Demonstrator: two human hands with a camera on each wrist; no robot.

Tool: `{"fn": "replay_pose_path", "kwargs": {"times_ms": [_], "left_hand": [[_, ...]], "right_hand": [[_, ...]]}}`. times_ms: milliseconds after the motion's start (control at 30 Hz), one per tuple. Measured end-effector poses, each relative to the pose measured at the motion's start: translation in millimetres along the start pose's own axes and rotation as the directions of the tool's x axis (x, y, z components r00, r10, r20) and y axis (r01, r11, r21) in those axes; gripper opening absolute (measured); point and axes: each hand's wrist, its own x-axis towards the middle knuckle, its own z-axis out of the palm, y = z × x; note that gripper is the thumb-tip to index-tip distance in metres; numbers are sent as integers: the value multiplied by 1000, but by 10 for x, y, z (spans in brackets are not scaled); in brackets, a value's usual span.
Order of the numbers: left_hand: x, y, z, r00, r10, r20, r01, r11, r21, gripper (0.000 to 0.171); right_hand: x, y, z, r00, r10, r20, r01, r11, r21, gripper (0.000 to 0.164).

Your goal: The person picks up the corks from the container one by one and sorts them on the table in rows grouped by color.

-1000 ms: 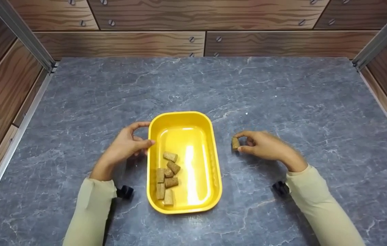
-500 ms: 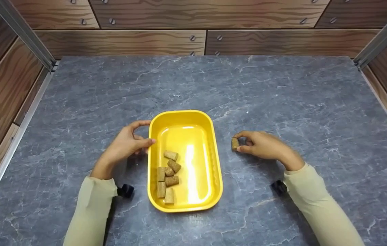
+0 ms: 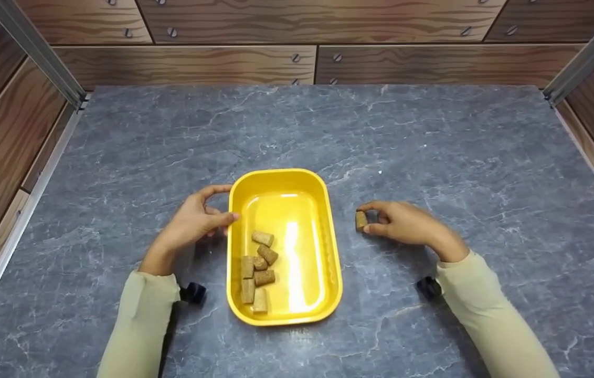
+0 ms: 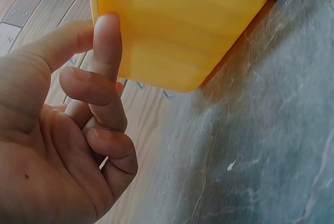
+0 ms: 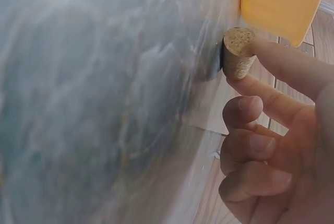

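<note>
Right of the yellow oblong plastic tray (image 3: 271, 212) that the left hand (image 3: 192, 218) grips, the right hand (image 3: 402, 223) pinches a brown cork cylinder (image 3: 361, 221).

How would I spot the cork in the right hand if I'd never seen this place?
Find the yellow tray on the grey marbled table. To its right, the right hand pinches a small brown cork between thumb and finger. That's the one: the other visible corks all lie inside the tray.

Glossy plastic tray (image 3: 276, 215), rough matt corks (image 3: 267, 254), smooth marble-look tabletop (image 3: 459, 157), matt cloth sleeves (image 3: 139, 325), wood-grain panels (image 3: 313, 21)
</note>
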Motion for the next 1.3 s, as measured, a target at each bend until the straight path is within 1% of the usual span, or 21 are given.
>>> {"fn": "replay_pose_path", "kwargs": {"times_ms": [200,333,433,533,733,833,933,1067,1167,1300], "left_hand": [[-5,7,-1,1000,-7,-3,7,1000,7,66],[-5,3,0,1000,-6,-3,6,1000,6,66],[-3,-3,2,1000,-11,-3,11,1000,1,65],[-4,-4,2,1000,-13,-3,13,1000,-1,65],[0,-1,7,1000,-10,-5,10,1000,-11,65],[6,-4,16,1000,-11,-7,11,1000,-17,65],[5,-12,23,1000,-8,-11,8,1000,-14,65],[3,-13,25,1000,-5,-15,5,1000,-5,65],[7,-16,24,1000,-3,-17,3,1000,-5,65],[7,-16,21,1000,-1,-18,1,1000,-12,65]], "right_hand": [[-21,-48,-29,1000,12,-10,-12,999,29,51],[-66,-104,-46,998,1,-69,3,998,56,52],[-97,-150,-50,991,-24,-129,32,998,56,49],[-119,-207,-54,984,-33,-173,46,996,73,46],[-141,-352,-23,977,-45,-208,83,980,179,42],[-151,-442,15,969,-91,-228,143,965,219,40],[-157,-537,62,957,-158,-242,218,944,248,38],[-159,-675,124,941,-242,-237,304,913,273,36],[-147,-772,179,933,-281,-225,339,897,285,34],[-112,-882,263,932,-304,-200,352,890,289,35]]}}
